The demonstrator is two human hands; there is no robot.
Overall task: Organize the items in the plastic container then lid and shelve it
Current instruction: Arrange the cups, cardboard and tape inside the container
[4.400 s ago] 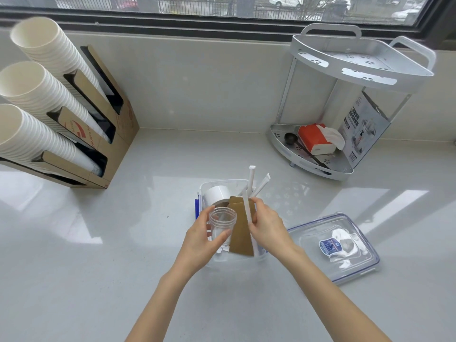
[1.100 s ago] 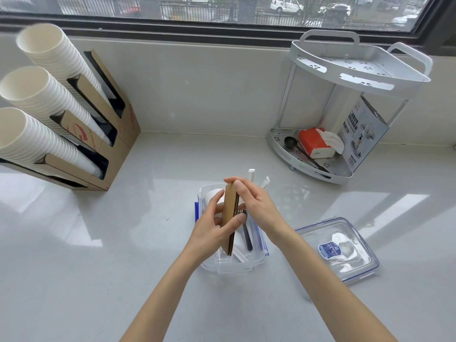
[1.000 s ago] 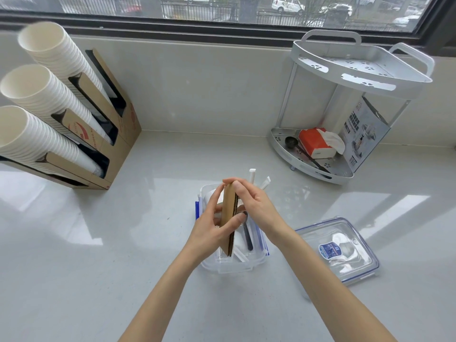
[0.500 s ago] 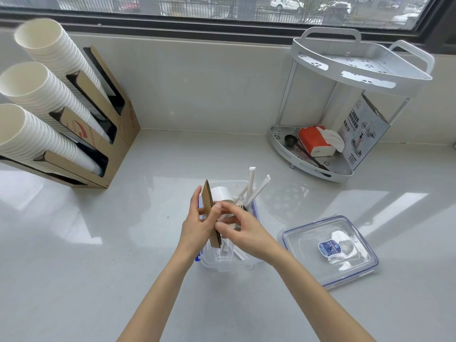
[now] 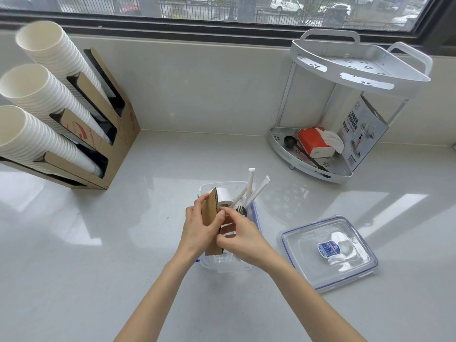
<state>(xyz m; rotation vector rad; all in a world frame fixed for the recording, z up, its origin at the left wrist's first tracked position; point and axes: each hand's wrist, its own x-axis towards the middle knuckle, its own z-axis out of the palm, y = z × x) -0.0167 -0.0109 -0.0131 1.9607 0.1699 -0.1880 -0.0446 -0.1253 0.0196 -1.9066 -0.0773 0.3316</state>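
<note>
A clear plastic container (image 5: 223, 266) with blue clasps stands on the counter in front of me. Over its left side my left hand (image 5: 196, 229) grips a stack of brown cardboard sleeves (image 5: 211, 213), held upright on edge. My right hand (image 5: 243, 239) pinches the sleeves' right face from inside the container. A white paper roll (image 5: 224, 195), wrapped straws (image 5: 251, 187) and a dark spoon (image 5: 241, 210) stick out of the container's far half. Its clear lid (image 5: 329, 250) lies flat to the right.
A two-tier white corner shelf (image 5: 345, 77) stands at the back right, with a tissue pack (image 5: 314, 141), a scoop and a printed box on its lower tier. A cardboard dispenser (image 5: 106, 114) with three stacks of paper cups fills the left.
The cardboard sleeves have moved from the middle of the container to its left side. My right hand has dropped from their top edge to their right face.
</note>
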